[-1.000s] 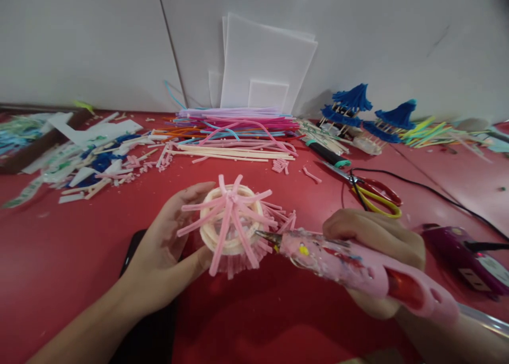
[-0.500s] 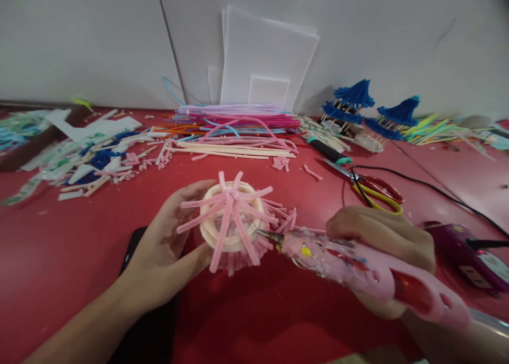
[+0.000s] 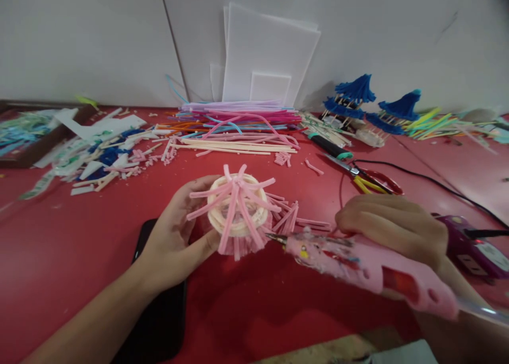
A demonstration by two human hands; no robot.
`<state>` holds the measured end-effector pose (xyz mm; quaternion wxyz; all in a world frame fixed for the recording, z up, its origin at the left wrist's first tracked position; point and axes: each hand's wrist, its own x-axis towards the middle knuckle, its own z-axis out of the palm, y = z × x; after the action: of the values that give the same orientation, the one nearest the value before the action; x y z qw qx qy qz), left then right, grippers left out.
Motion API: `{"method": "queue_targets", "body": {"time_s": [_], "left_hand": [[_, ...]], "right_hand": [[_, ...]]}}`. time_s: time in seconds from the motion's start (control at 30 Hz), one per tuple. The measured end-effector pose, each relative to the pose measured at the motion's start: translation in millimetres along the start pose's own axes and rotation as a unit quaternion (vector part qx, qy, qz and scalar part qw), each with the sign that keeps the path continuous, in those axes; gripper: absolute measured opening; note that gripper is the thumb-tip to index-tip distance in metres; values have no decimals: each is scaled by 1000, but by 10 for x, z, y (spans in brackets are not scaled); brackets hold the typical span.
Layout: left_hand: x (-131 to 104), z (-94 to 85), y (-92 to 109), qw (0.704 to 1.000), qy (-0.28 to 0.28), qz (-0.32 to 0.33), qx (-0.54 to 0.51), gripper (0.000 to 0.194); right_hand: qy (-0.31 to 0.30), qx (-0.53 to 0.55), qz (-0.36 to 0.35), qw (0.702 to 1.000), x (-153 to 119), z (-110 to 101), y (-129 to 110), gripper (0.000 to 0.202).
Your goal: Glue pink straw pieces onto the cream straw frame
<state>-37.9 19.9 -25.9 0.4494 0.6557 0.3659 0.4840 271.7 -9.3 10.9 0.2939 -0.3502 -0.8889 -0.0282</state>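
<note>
My left hand (image 3: 178, 242) is wrapped round the left side of a small craft piece (image 3: 237, 210), which has a cream ring and pink strips fanning out from a raised centre. A pink hot glue gun (image 3: 350, 258) is held in my right hand (image 3: 393, 231), its metal tip pointing left beside the lower right of the craft piece. Whether the tip touches a strip I cannot tell. Behind the gun tip, loose pink strips (image 3: 292, 218) lie on the red table (image 3: 278, 311).
Coloured sticks (image 3: 242, 120) lie at the back, with white sheets (image 3: 270, 51) against the wall. Scraps (image 3: 103, 157) are at left, a black phone (image 3: 167, 311) under my left forearm. Scissors (image 3: 358, 176), blue roofed models (image 3: 353, 94), and a purple device (image 3: 473, 247) stand right.
The view has shifted slightly. The glue gun's tip has drawn back from the cream ring to the lower right of the piece, which remains in my left hand.
</note>
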Motion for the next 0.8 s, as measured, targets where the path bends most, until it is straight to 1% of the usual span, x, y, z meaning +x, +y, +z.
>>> {"method": "queue_targets", "body": {"time_s": [0.03, 0.1, 0.13, 0.17, 0.2, 0.23, 0.27, 0.33, 0.4, 0.53, 0.63, 0.73, 0.8], "left_hand": [[2, 0, -5, 1000, -2, 3, -1, 56], [6, -1, -14, 1000, -4, 12, -3, 57], [8, -2, -16, 1000, -4, 16, -2, 57], [9, -2, -17, 1000, -4, 18, -1, 56], [8, -3, -17, 1000, -5, 19, 0, 56], [7, -5, -17, 1000, -7, 20, 0, 56], [5, -7, -18, 1000, -8, 21, 1, 57], [1, -15, -25, 1000, -11, 26, 2, 58], [2, -24, -38, 999, -13, 29, 6, 56], [14, -34, -40, 999, -19, 40, 21, 57], [15, -24, -5, 998, -29, 44, 36, 54], [-1, -12, 23, 995, -41, 44, 80, 53], [-21, -13, 16, 992, -25, 35, 119, 60]], "right_hand": [[8, -14, -11, 1000, -11, -29, 49, 12], [59, -51, -31, 996, -34, -81, 178, 10], [83, -76, -39, 993, -46, -101, 253, 12], [92, -105, -40, 989, -59, -117, 330, 17], [70, -132, -24, 988, -77, -127, 406, 22], [34, -151, -6, 988, -100, -130, 478, 25], [-14, -166, 27, 986, -129, -126, 544, 28], [-107, -170, 117, 973, -209, -93, 658, 39], [-148, -169, 151, 963, -300, -34, 752, 47], [-189, -171, 181, 950, -423, 108, 896, 46], [-207, -172, 195, 943, -420, 146, 916, 48], [-221, -183, 199, 937, -350, 65, 780, 49], [-225, -197, 202, 933, -269, -11, 599, 43]]}}
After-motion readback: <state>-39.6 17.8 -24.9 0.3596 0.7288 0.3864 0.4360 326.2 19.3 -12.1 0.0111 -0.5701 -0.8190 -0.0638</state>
